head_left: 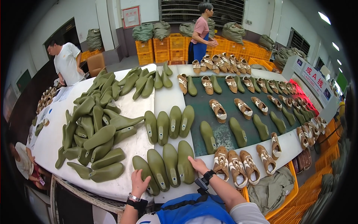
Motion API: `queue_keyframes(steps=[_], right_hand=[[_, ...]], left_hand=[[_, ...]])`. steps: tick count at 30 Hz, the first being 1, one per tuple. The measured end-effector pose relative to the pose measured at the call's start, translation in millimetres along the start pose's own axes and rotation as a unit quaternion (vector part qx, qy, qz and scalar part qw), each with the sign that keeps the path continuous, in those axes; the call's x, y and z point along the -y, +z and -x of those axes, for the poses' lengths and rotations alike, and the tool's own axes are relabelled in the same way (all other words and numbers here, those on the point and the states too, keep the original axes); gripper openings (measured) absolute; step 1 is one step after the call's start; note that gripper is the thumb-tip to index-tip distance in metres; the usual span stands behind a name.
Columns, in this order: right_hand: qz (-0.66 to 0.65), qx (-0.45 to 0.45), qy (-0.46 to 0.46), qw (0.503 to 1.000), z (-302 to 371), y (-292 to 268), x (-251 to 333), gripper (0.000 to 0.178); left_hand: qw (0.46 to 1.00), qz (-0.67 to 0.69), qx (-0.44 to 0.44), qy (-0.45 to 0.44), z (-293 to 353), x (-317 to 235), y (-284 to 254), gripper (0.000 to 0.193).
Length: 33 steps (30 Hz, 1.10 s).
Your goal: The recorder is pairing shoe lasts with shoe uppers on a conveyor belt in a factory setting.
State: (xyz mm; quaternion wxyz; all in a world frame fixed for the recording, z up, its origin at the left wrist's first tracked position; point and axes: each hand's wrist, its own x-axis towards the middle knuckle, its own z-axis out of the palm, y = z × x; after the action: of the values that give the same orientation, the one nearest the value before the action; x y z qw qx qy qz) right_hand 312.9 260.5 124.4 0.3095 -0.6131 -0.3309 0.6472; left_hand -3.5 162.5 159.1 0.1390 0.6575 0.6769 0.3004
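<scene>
Green lasts (170, 164) sit abreast, lower centre; left hand (139, 183) and right hand (198, 165), both unclenched, touch the outer two, apparently evening the row.

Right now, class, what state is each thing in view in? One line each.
Near row of green lasts: four, side by side
Left hand: against row's left end
Right hand: against row's right end
Last pile: jumbled
Nearest brown shoes: side by side
Near orange crate: holding cloth
Rear orange crates: stacked
</scene>
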Motion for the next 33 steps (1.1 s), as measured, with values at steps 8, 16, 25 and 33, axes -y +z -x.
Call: queue_keyframes(steps=[8,16,25,33], right_hand=[[0.461,-0.107,-0.217,0.853,46,10,29,0.039],[0.614,-0.072,-0.268,0.739,83,25,7,0.074],[0.677,0.035,-0.267,0.685,81,25,29,0.084],[0.622,0.072,-0.326,0.708,87,0,18,0.085]], left_hand=[[0.999,0.026,-0.024,-0.006,13,-10,22,0.056],[0.998,0.062,-0.011,0.026,12,-6,39,0.035],[0.984,-0.025,-0.168,-0.05,23,-25,38,0.039],[0.962,-0.167,-0.194,-0.092,31,-59,42,0.037]])
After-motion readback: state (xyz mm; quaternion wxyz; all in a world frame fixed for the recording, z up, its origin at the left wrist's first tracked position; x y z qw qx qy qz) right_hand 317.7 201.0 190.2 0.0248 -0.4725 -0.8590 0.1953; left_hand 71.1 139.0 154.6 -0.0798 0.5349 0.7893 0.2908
